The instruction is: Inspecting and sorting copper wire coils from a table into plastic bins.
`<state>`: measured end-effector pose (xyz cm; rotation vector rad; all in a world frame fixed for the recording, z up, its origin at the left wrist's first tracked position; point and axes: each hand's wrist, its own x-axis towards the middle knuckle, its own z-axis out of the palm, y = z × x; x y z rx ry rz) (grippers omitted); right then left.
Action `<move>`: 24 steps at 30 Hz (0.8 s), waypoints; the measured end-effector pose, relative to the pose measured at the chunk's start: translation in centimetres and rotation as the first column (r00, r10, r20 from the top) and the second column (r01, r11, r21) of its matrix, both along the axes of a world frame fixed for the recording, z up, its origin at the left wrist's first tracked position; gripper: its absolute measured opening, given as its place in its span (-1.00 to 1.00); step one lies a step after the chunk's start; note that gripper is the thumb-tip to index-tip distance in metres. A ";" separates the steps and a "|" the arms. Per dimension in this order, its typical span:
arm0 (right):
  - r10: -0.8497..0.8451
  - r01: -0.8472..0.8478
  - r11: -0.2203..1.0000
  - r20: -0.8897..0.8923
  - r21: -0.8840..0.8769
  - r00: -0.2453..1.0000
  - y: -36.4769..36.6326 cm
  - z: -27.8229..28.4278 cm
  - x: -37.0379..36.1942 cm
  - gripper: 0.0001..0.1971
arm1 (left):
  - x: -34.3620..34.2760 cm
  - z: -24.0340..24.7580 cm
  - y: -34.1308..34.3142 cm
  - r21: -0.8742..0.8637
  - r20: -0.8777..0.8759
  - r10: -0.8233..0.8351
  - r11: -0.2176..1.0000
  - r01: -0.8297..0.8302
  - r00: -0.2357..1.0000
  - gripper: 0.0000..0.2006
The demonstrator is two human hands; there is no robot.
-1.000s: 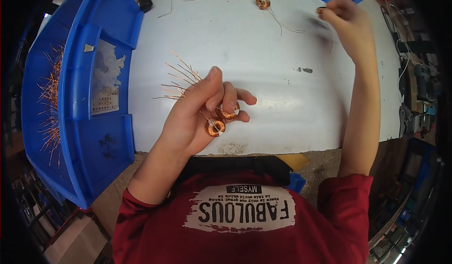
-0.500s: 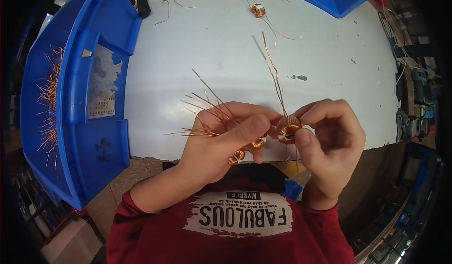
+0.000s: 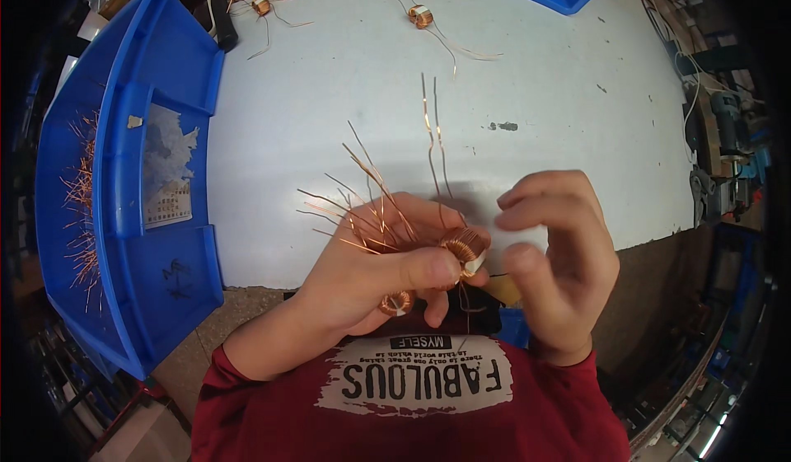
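my left hand point(image 3: 362, 276) is closed, pinching a wound copper coil point(image 3: 463, 246) between thumb and fingers over the near edge of the white table point(image 3: 329, 91), with a second coil point(image 3: 396, 303) hanging below my thumb and a spray of wire ends point(image 3: 362, 153) fanning out above. my right hand point(image 3: 568, 264) is open just beside the pinched coil, its fingers curved and parted from the thumb. more coils point(image 3: 420, 16) lie toward the far edge, and a blue bin point(image 3: 177, 268) stands at my left.
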<state>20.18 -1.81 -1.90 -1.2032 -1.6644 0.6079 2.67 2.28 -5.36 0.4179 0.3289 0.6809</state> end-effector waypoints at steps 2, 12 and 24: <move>0.022 -0.033 0.993 -0.092 -0.117 0.996 0.0 -1.0 1.3 -0.65 | 0.1 -0.5 -0.1 -0.007 0.021 -0.054 0.999 0.054 0.998 -0.68; 0.148 -0.192 0.971 -0.269 -0.146 0.952 0.1 -3.4 3.3 -0.40 | 3.4 -0.2 -0.9 -0.145 -0.107 -0.005 0.989 -0.011 0.994 -0.67; 0.256 -0.300 0.952 -0.379 -0.061 0.889 0.7 -3.8 3.0 -0.28 | 3.1 -1.4 0.4 0.003 0.012 -0.230 0.973 0.230 0.973 -0.63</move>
